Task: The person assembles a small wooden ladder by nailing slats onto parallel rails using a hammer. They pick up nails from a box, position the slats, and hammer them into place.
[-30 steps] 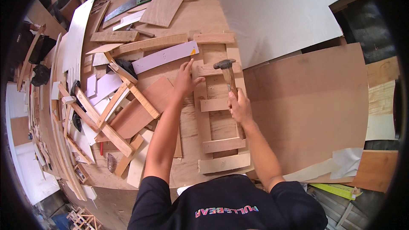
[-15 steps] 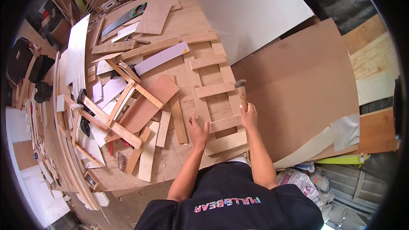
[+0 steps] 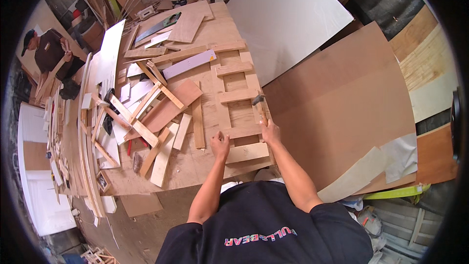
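Observation:
On the bench in front of me lies a ladder-like wooden frame (image 3: 222, 85), two long strips with several slats across them. My right hand (image 3: 271, 132) grips the handle of a hammer (image 3: 263, 110) over the frame's right strip. The dark hammer head is close to the right end of a slat; whether it touches is unclear. My left hand (image 3: 221, 145) is curled closed by the left end of a near slat (image 3: 241, 131), and what its fingers may hold is too small to make out. Closest to me is a wider pale slat (image 3: 248, 153).
Left on the bench (image 3: 188, 171) are loose boards, a small wooden frame (image 3: 141, 110) and a lilac strip (image 3: 188, 64). Farther back lies a handsaw (image 3: 156, 28). Large brown (image 3: 337, 98) and white (image 3: 288, 14) sheets stand at the right. Another person (image 3: 51, 51) holds a board at far left.
My left hand has gone from spread fingers to a closed curl. The hammer has come lower and nearer the frame. The view has shifted, showing more of the other person.

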Available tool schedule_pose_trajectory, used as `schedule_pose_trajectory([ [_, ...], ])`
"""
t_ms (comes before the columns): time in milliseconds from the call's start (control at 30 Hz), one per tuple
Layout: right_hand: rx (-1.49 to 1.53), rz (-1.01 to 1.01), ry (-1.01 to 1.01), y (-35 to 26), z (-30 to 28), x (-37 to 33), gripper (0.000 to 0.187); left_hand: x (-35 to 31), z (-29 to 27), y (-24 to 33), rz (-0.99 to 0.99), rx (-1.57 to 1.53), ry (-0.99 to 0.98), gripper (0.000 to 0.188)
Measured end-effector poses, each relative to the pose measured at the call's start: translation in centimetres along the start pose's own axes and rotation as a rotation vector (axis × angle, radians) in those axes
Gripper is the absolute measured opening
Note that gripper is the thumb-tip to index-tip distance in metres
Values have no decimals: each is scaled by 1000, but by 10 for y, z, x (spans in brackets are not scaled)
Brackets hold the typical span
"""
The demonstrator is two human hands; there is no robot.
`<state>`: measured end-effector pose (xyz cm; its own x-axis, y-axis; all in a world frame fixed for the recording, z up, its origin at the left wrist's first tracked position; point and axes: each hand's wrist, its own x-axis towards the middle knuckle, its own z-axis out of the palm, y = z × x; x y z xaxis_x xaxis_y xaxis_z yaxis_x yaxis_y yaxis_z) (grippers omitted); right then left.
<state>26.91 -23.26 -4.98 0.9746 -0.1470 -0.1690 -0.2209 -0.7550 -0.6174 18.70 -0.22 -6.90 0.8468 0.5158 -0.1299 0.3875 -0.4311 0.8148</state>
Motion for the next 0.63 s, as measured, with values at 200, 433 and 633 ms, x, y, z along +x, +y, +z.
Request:
schedule_pose_trajectory([
  [200, 79, -216, -122, -34, -25, -36, 37, -52, -13, -18, 22, -86, 144, 45],
  [433, 107, -468, -352, -58, -47, -104, 34, -162, -58, -7, -59, -227, 95, 40],
  [633, 187, -685, -562, -113, -10, -158, 35, -191, -133, -39, -254, -512, 221, 38],
])
